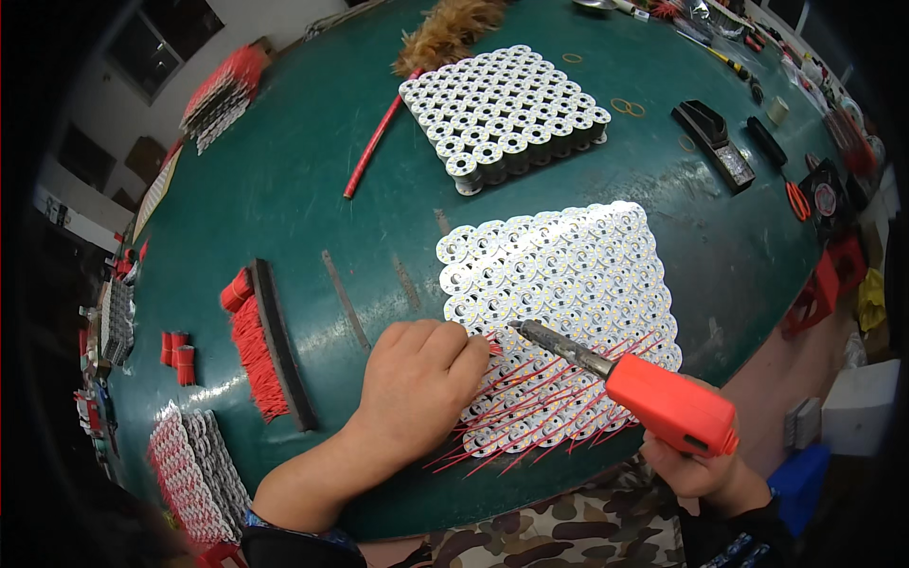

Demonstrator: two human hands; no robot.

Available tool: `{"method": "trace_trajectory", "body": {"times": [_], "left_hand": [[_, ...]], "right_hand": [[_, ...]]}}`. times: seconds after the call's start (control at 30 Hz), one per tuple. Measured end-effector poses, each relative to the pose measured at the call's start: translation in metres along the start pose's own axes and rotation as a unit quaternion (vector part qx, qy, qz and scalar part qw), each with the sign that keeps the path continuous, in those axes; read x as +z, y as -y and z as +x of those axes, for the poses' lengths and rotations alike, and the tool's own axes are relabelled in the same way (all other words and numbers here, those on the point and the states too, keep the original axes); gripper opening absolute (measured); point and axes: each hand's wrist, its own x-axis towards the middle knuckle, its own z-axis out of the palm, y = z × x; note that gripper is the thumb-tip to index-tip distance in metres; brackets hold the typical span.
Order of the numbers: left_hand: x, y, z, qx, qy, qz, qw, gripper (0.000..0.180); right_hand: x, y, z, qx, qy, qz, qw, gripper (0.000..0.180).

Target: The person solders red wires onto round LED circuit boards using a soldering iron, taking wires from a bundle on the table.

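A panel of joined round white LED boards [559, 270] lies flat in front of me. Thin red wires [530, 409] fan across its near rows, some ends sticking out past the near edge. My left hand [417, 383] is closed at the panel's left edge, pinching a few red wires whose tips show beyond the fingers. In my right hand [699, 470] is a red soldering gun [670, 402], gripped by its handle. Its metal tip hovers over or touches the panel just right of my left fingers; which of the two I cannot tell.
Behind the panel stands a stack of similar panels [507, 118], with a red-handled feather duster [374, 142] beside it. Cut red wires [254, 355] lie along a dark bar [282, 346] at left. Wired panels [194, 473] sit near left. A black stapler [715, 147] rests far right.
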Motion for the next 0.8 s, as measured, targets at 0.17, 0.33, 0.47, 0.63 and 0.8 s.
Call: {"method": "trace_trajectory", "body": {"times": [0.17,0.33,0.47,0.63,0.8], "left_hand": [[0.000,0.004,0.001,-0.024,-0.014,-0.049,0.998,0.020],[-0.008,-0.001,0.004,-0.011,0.006,-0.036,0.999,0.021],[0.001,-0.003,0.002,0.008,-0.002,-0.045,0.999,0.021],[0.003,-0.004,0.002,0.011,-0.010,-0.039,0.999,0.021],[0.003,-0.006,0.003,0.010,-0.010,-0.024,1.000,0.021]], "right_hand": [[-0.002,-0.001,-0.003,-0.014,-0.006,-0.001,1.000,0.048],[-0.003,-0.004,-0.008,0.014,0.010,0.020,1.000,0.046],[0.000,-0.004,-0.003,-0.005,0.010,0.016,1.000,0.044],[0.007,-0.005,-0.002,-0.002,0.003,0.035,0.999,0.041],[0.008,-0.005,-0.004,-0.008,-0.010,0.034,0.999,0.041]]}}
